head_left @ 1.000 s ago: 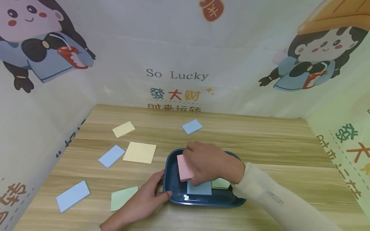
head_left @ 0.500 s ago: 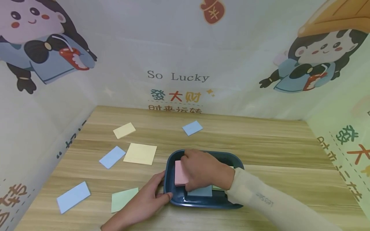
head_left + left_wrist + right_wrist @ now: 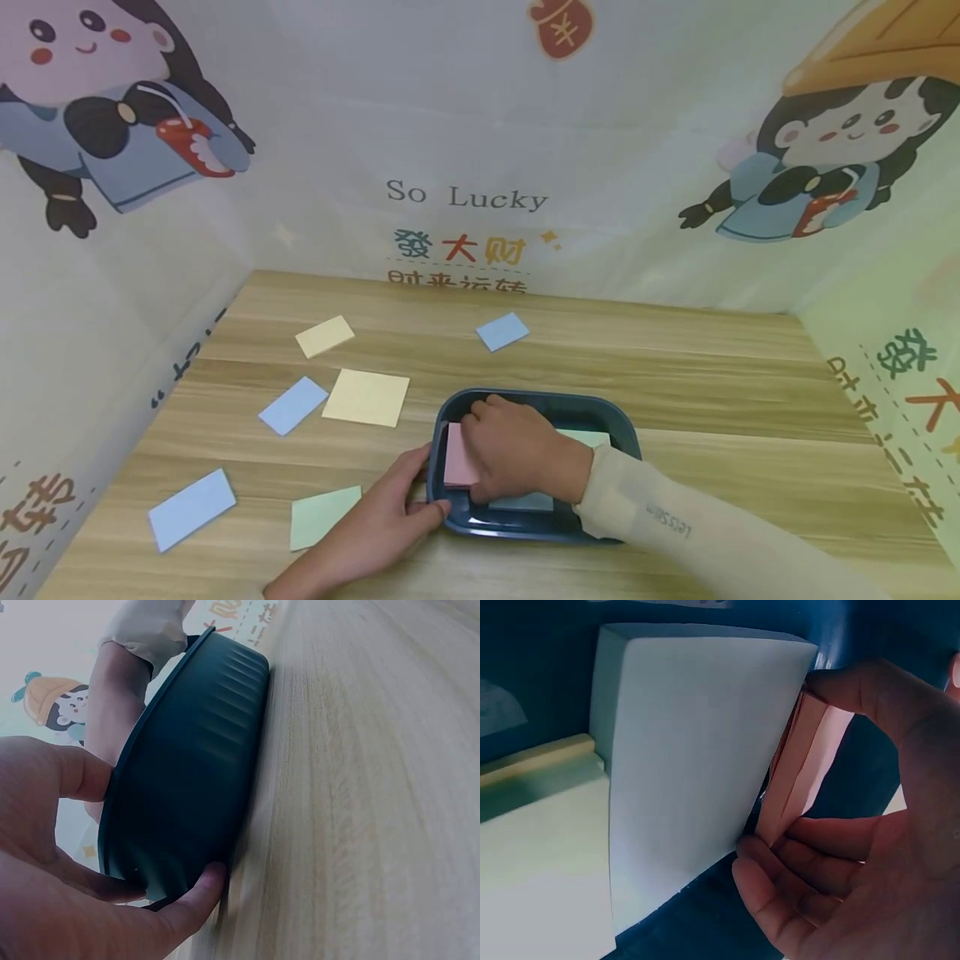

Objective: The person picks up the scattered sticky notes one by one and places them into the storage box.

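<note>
A dark blue tray point(image 3: 577, 410) stands on the wooden table. My left hand point(image 3: 393, 504) grips its left end; in the left wrist view the thumb lies at the rim and fingers reach round the outer wall. Inside the tray's left part, my right hand point(image 3: 517, 450) pinches a pink sticky note pad point(image 3: 458, 457) between thumb and fingers. The right wrist view has this pad tilted on edge beside a thick light blue pad point(image 3: 697, 765). A green pad point(image 3: 540, 862) sits on the blue pad's other side, with a yellow strip point(image 3: 540, 759) behind it.
Left of the tray lie a large yellow note pad point(image 3: 366, 397), a small yellow one point(image 3: 325, 336), two blue ones point(image 3: 293, 405) and a green one point(image 3: 322, 517) partly behind my left forearm. Another blue pad point(image 3: 502, 332) lies beyond the tray. Printed cloth point(image 3: 465, 108) walls the table.
My right hand has moved left and toward me with the pink pad, lower into the tray's left end. The green pad shows more now. My left hand keeps its hold.
</note>
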`<state>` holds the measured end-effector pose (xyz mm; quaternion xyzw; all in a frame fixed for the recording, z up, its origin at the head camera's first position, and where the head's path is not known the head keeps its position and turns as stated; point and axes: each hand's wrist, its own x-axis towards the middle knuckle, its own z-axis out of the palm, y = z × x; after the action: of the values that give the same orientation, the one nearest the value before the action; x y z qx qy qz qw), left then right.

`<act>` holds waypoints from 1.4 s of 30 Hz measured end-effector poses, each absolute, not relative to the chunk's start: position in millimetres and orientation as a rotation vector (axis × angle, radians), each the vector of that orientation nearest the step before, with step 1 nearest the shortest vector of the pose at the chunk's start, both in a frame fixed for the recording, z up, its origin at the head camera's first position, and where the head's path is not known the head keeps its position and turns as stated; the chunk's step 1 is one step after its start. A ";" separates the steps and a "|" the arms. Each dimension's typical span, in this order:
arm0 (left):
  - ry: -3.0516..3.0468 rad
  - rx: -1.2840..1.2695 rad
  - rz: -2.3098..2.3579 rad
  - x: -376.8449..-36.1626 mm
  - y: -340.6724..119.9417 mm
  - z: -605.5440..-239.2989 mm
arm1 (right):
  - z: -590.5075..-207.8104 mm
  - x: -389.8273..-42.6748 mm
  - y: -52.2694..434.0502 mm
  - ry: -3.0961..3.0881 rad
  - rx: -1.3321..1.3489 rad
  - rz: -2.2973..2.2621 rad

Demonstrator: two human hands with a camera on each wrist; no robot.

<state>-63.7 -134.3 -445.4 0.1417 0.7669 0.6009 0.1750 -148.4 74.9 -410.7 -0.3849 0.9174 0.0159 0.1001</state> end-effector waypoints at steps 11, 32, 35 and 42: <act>2.161 0.395 1.704 -64.0 -134.2 -447.0 | -411.9 -144.9 76.7 2.751 -1.149 0.127; 2.104 0.398 1.748 -62.6 -132.4 -448.2 | -394.3 -139.5 117.3 2.817 -1.244 -0.040; 2.123 0.383 1.732 -62.5 -132.1 -446.7 | -386.7 -138.0 135.3 2.838 -1.243 -0.155; 2.178 0.349 1.701 -61.1 -132.4 -445.4 | -373.3 -137.4 166.7 2.897 -1.201 -0.299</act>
<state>-61.1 -132.4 -445.4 0.1234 0.7695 0.6011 0.1772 -137.4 166.7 -373.3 -0.3812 0.9196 -0.0949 -0.0044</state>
